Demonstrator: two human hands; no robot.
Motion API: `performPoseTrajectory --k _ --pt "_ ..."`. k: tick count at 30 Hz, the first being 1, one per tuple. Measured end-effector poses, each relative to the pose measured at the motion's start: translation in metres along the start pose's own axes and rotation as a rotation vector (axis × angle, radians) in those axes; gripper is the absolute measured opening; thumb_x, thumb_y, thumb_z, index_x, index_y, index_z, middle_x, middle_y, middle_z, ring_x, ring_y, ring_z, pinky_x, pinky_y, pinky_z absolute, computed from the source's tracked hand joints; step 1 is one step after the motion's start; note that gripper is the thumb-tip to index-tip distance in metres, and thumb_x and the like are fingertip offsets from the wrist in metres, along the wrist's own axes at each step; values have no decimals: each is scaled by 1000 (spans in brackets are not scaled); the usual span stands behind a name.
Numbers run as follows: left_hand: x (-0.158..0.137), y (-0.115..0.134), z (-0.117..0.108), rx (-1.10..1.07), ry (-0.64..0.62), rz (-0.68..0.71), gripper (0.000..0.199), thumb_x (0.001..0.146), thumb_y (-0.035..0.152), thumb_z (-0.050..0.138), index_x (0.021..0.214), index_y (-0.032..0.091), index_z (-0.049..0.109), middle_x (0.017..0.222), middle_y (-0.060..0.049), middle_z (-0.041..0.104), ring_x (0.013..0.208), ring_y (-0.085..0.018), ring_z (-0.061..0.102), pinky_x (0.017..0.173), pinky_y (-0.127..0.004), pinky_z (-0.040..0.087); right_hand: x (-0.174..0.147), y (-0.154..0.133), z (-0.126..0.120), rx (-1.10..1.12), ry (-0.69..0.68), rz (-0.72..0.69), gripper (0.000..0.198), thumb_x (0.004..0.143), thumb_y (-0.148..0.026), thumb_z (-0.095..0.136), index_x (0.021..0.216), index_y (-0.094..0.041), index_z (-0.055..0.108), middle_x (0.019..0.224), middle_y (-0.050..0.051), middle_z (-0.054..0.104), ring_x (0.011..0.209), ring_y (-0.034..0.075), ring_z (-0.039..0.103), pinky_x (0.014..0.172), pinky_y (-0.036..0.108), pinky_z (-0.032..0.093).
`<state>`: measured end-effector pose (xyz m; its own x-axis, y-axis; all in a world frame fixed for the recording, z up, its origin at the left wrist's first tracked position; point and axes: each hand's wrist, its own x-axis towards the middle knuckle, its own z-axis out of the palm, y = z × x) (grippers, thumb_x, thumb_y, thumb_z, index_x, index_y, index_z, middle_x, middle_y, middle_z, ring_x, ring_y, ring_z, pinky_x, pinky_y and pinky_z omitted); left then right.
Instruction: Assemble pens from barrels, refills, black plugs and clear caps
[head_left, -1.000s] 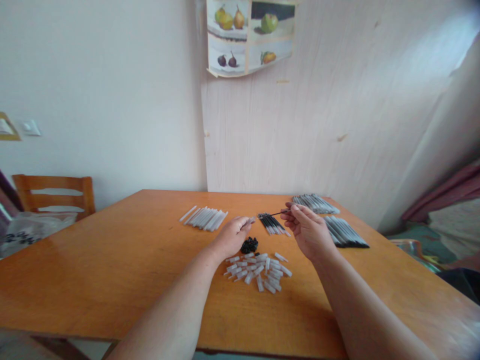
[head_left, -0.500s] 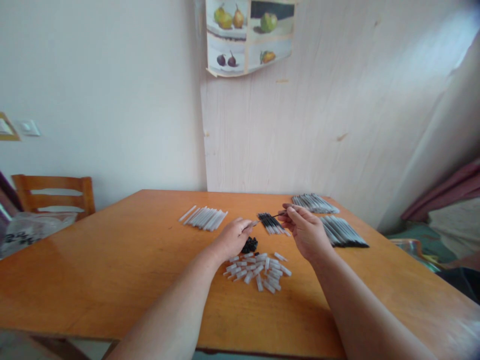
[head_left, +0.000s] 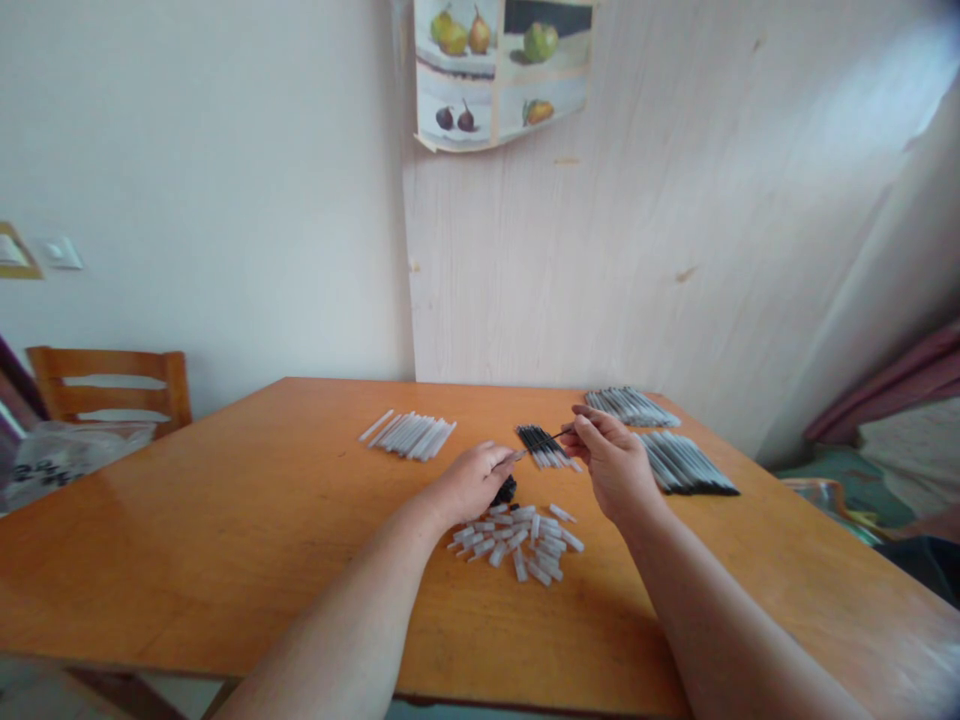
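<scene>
A thin dark rod like a pen refill (head_left: 553, 437) spans the gap between my hands, tilted up to the right. My right hand (head_left: 609, 455) pinches its upper end between thumb and fingers. Closed at the lower, pale end is my left hand (head_left: 474, 482); whether that end is a separate piece I cannot tell. Just beside the left fingers lies a heap of small black plugs (head_left: 507, 490), partly hidden. Nearer me are scattered short translucent caps (head_left: 517, 540). Behind the rod, dark sticks with pale ends (head_left: 541, 447) lie in a row.
Whitish tubes (head_left: 412, 436) lie side by side at the back left of the wooden table (head_left: 247, 520). Two stacks of grey pens, the nearer (head_left: 686, 464) and the farther (head_left: 630, 406), occupy the back right. A chair (head_left: 112, 385) stands beyond the left edge.
Both hands have shifted very slightly to the right with the rod between them. The left hand sits a little lower, covering more of the black heap. Grips look the same.
</scene>
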<state>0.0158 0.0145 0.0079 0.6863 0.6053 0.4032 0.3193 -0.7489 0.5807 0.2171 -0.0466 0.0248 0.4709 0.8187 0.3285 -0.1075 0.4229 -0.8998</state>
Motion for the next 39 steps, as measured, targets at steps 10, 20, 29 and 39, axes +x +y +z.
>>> performPoseTrajectory --k 10,20,29,39 --pt "2 3 1 -161 -41 -92 36 91 38 46 115 19 65 106 -6 67 99 -21 58 88 -32 44 -6 1 7 7 -94 0 47 74 -43 72 111 -17 58 80 3 67 67 12 62 60 23 50" --pt "1 4 5 -398 -87 -216 28 88 34 50 106 16 60 84 -3 62 75 -14 55 69 -25 44 -14 4 16 -65 -89 10 39 73 -50 71 87 -19 51 72 2 67 59 13 62 53 24 47" --pt "1 8 4 -511 -104 -248 30 88 39 52 104 16 60 84 -3 62 68 -10 53 65 -23 42 -14 23 12 -564 -220 -157 38 85 -56 52 85 -20 66 70 4 66 64 17 61 61 27 44" --pt "1 3 -4 -486 -10 -236 30 88 38 50 105 15 61 84 -4 63 70 -10 54 67 -23 43 -15 17 10 -956 -307 -222 24 84 -36 49 74 -20 64 65 1 62 62 15 55 57 25 36"
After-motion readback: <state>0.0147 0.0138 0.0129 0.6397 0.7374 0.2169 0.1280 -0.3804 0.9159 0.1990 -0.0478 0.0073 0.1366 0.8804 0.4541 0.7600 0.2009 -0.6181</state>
